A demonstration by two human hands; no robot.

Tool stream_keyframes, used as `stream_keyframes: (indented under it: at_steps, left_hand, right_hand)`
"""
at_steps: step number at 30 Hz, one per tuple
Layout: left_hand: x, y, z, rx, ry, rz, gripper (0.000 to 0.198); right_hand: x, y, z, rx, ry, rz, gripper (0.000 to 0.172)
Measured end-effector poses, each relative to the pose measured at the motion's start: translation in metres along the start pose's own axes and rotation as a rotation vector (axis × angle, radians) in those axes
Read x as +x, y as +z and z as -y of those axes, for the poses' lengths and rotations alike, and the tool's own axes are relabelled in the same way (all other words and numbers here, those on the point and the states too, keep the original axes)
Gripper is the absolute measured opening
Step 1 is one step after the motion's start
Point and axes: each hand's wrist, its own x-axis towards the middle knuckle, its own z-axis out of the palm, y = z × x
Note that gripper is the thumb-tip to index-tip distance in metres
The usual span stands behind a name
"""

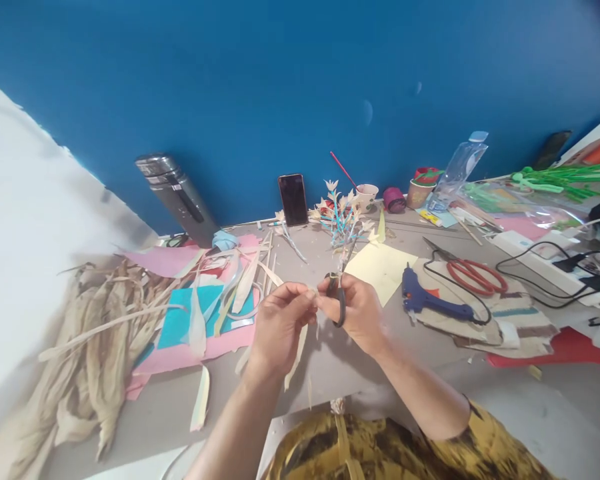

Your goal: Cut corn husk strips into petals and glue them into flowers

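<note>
My left hand pinches a pale dried husk strip that hangs down below it over the table. My right hand grips small black-handled scissors with the blades pointing away from me, and its fingertips meet the left fingertips at the top of the strip. Just beyond the hands stands a small craft flower bunch with blue stems and pale petals. Both hands hover above the grey table.
Dried husks pile at left, beside pink and teal paper strewn with strips. Yellow paper, a blue glue gun, red scissors and a power strip lie right. A flask, phone and cups line the blue wall.
</note>
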Motion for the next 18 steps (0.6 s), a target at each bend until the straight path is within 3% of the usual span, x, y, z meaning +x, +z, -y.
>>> stream_keyframes:
  at_steps: [6, 8, 13, 18]
  left_hand:
    - [-0.005, -0.008, 0.007, 0.161, 0.045, -0.03, 0.003]
    - [-0.006, -0.011, 0.005, 0.146, 0.034, -0.014, 0.008]
    - [-0.008, -0.013, 0.001, 0.132, -0.047, 0.159, 0.012]
    - [-0.012, -0.017, 0.005, 0.155, -0.073, 0.243, 0.02]
  right_hand:
    - [-0.004, 0.0, -0.005, 0.041, 0.059, 0.022, 0.026]
    - [-0.005, -0.004, -0.004, 0.067, 0.093, 0.039, 0.025]
    - [-0.003, -0.01, -0.004, 0.255, 0.172, 0.164, 0.021]
    - [-0.005, -0.011, -0.008, 0.375, 0.279, 0.275, 0.024]
